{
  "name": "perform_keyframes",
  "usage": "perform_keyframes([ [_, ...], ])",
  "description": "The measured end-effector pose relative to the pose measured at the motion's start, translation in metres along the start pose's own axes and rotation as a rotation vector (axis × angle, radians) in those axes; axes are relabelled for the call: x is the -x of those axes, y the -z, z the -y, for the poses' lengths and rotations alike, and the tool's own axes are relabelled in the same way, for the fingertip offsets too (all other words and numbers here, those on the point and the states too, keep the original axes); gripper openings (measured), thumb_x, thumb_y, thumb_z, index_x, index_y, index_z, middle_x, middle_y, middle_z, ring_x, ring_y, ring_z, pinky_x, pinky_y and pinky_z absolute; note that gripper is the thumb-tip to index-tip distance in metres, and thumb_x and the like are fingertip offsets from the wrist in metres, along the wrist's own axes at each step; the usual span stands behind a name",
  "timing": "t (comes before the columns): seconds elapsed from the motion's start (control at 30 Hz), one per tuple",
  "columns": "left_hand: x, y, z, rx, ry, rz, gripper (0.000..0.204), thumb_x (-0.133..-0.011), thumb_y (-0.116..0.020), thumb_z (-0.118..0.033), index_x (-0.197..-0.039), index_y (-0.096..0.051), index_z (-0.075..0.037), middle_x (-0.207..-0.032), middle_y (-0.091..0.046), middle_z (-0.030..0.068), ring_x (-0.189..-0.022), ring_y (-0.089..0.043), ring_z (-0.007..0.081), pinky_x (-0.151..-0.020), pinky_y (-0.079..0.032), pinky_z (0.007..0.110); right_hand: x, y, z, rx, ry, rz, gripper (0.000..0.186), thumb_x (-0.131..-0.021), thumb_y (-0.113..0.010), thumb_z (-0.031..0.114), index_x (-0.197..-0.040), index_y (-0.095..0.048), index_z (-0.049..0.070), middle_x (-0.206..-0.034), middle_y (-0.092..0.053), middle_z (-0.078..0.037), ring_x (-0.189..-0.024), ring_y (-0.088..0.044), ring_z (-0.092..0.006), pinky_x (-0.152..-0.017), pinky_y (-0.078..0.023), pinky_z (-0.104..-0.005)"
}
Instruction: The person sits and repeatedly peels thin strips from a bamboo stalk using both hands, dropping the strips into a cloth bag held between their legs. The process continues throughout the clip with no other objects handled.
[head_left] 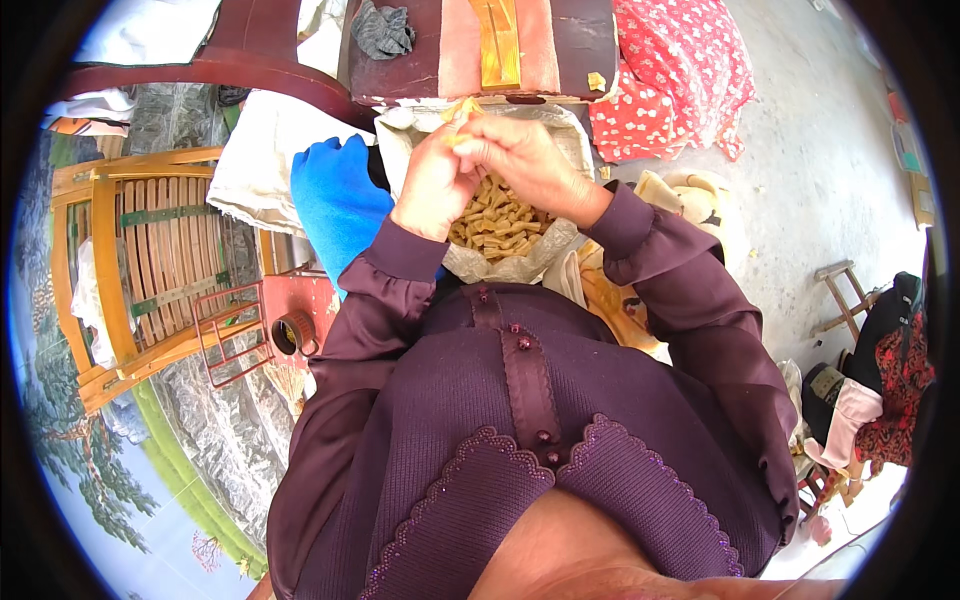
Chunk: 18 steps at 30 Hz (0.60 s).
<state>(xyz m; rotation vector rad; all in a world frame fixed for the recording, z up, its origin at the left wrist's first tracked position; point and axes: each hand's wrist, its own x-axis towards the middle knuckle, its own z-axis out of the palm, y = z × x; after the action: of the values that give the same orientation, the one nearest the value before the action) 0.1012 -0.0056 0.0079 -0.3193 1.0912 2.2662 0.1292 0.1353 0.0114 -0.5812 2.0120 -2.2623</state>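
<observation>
My left hand (436, 182) and my right hand (527, 163) meet above an open white sack, fingers pinched together. Between their fingertips is a small yellow piece, thin and paper-like (462, 108); the fingers cover part of it, so its exact kind cannot be told. Below them, the white sack (572, 135) holds a heap of small tan-yellow rolled or folded pieces (500, 225). Just beyond the sack, a long yellow strip with a dark slit (497, 45) lies on a pink cloth (461, 50) over a dark red padded surface (580, 40).
A crumpled grey cloth (382, 30) lies on the dark red surface. Red floral fabric (680, 80) is to its right, a blue cloth (340, 200) left of the sack. Further left are a slatted wooden chair (170, 250) and a dark mug (294, 333) on a red stool (310, 300).
</observation>
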Motion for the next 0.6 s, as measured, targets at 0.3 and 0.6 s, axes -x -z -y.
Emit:
perform_keyframes([
  [0.3, 0.014, -0.028, -0.003, -0.354, 0.244, 0.211, 0.016, -0.088, -0.046, -0.016, -0.093, -0.058, -0.007, -0.086, -0.057, -0.0009, -0.078, -0.053, 0.0156, -0.076, -0.045, 0.033, -0.005, 0.01, 0.015, 0.26, 0.23, -0.272, 0.02, -0.095, -0.052, 0.02, -0.088, -0.056, 0.002, -0.07, -0.057, -0.007, -0.06, -0.055, -0.0208, -0.059, -0.046, -0.0307],
  [0.6, 0.02, -0.036, -0.013, -1.431, -0.864, -0.139, 0.018, -0.084, -0.051, -0.007, -0.098, -0.059, 0.001, -0.082, -0.062, 0.013, -0.075, -0.06, 0.0295, -0.069, -0.047, 0.035, -0.012, 0.011, 0.01, -0.205, -0.119, -0.34, 0.02, -0.097, -0.047, 0.021, -0.095, -0.056, 0.003, -0.073, -0.056, -0.002, -0.057, -0.05, -0.0107, -0.049, -0.041, -0.0231],
])
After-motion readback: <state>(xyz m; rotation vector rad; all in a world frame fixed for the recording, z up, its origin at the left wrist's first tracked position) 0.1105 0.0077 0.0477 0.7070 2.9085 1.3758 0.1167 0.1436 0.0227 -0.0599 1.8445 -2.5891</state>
